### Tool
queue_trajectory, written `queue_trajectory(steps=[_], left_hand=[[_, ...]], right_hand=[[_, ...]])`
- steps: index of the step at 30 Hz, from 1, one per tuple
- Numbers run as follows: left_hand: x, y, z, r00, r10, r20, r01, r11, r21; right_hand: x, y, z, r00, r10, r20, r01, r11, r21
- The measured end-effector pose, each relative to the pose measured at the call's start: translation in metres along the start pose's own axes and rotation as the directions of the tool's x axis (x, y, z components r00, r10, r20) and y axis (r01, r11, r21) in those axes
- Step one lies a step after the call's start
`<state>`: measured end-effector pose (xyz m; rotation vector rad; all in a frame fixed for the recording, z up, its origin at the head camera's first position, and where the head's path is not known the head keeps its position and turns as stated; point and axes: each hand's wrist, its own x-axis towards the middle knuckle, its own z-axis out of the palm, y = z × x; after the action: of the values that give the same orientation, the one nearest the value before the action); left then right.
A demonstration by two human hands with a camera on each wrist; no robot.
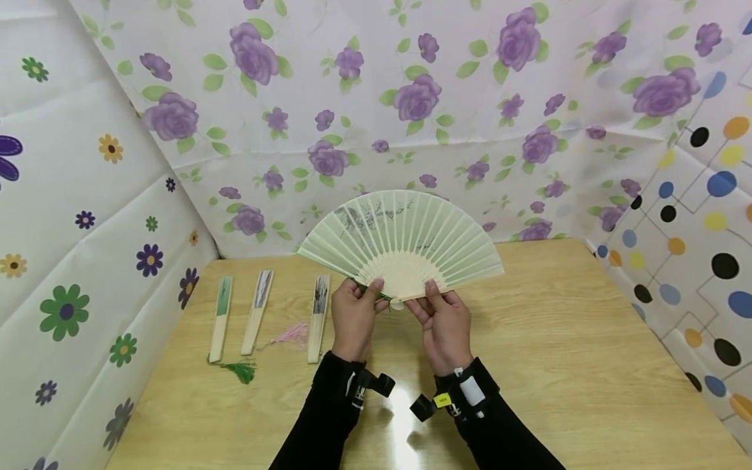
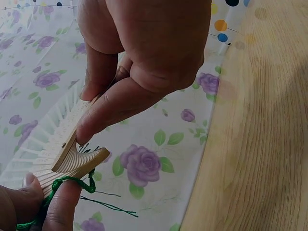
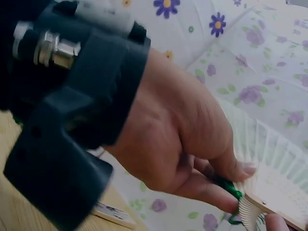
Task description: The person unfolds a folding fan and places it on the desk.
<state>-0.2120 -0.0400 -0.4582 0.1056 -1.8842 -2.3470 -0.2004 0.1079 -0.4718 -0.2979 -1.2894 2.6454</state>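
Observation:
An open pale green folding fan (image 1: 405,228) with a dark printed design is held up, spread wide, between both hands. My left hand (image 1: 355,320) pinches its left end rib between thumb and fingers, beside a green cord (image 2: 89,185) that hangs by the pivot. At the opposite end rib, my right hand (image 1: 446,326) grips the fan with the thumb on the near face. In the left wrist view the fan's pale ribs (image 2: 77,163) gather at the pivot between the two hands. The right wrist view shows the left hand's thumb and forefinger closed on the rib.
On the wooden table (image 1: 587,365) three folded fans lie at left: one green-topped (image 1: 220,320) with a green tassel (image 1: 241,371), one grey-patterned (image 1: 257,313) and one dark-patterned (image 1: 318,320). A pink tassel (image 1: 292,333) lies between two of them. Patterned cloth (image 1: 376,85) surrounds the table.

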Motion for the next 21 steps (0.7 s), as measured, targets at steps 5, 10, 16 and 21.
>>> queue_trajectory(steps=[5, 10, 16, 21], left_hand=[[-0.0011, 0.0008, -0.0007, 1.0, 0.022, -0.012, -0.022, 1.0, 0.005], [-0.0026, 0.001, 0.0, 1.0, 0.028, -0.011, -0.027, 1.0, 0.005], [-0.0026, -0.0006, 0.002, 0.999, 0.036, -0.021, -0.036, 0.999, -0.01], [-0.0022, -0.0006, 0.0064, 0.998, 0.041, -0.05, -0.042, 0.999, -0.015]], right_hand=[[-0.0027, 0.0027, 0.006, 0.999, -0.018, -0.03, 0.019, 1.0, 0.022], [-0.0026, 0.0033, 0.006, 0.999, -0.023, -0.031, 0.023, 1.0, 0.02], [-0.0029, 0.004, 0.0069, 0.998, -0.009, -0.054, 0.013, 0.998, 0.064], [-0.0051, 0.0044, 0.0095, 0.996, 0.027, -0.084, -0.017, 0.992, 0.124]])
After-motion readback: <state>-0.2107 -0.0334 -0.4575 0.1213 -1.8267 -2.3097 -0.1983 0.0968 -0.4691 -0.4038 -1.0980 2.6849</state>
